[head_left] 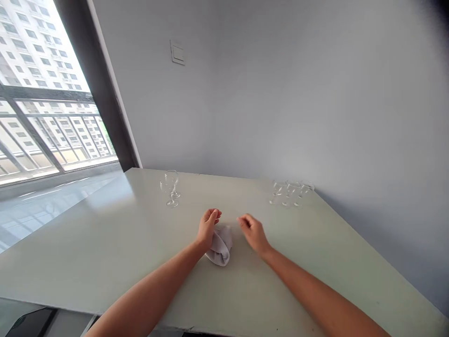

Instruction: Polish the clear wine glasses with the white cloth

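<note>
A greyish crumpled cloth (223, 250) lies on the table just right of my left wrist, partly covered by my hand. My left hand (208, 227) is closed, thumb over curled fingers, beside the cloth's far end. Whether its fingers hold anything cannot be made out. To the right, my right hand (254, 231) is also closed, knuckles up, a short gap away from the cloth. Its fingertips face my left hand, and what they may pinch is hidden.
Two clear stemmed glasses (172, 202) stand on the far left of the pale table (115, 252). Three more glasses (286, 202) stand in a row at the far right, near the wall (280, 93). A window with railings is at the left.
</note>
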Demonstrator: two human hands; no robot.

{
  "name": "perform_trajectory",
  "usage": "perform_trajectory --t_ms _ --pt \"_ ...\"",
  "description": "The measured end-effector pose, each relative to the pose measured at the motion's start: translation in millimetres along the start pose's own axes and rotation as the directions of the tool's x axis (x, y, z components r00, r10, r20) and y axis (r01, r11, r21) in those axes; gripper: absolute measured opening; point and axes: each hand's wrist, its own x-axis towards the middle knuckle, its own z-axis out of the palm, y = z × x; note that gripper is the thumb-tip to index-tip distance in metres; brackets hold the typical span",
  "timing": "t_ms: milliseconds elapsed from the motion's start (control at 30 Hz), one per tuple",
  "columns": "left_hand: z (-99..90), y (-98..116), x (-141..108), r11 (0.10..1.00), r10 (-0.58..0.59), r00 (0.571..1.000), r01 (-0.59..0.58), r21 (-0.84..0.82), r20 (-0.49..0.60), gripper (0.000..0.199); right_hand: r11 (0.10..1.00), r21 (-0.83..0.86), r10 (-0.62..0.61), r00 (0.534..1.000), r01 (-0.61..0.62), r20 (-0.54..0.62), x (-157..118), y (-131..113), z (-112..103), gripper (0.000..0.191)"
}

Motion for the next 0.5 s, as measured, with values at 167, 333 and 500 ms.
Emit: perform_trajectory --t_ms 167,333,500 --pt "-4.9 5.8 3.6 0.984 0.173 0.962 -0.159 0.084 -0.213 0.021 0.973 -0.156 -0.104 0.929 0.168 0.355 -43.0 -38.2 26.8 0.021" --pt "-45.5 17.9 33.3 0.959 0.217 0.773 -0.056 0.278 -0.596 0.034 0.995 0.005 -0.095 0.949 0.098 0.302 -40.8 -29.6 28.5 0.010" --pt "-96.1 23.0 63.6 0.970 0.130 0.721 0.052 0.239 -0.681 0.065 0.952 0.303 -0.027 0.971 -0.047 0.237 -35.7 -25.3 20.7 0.015"
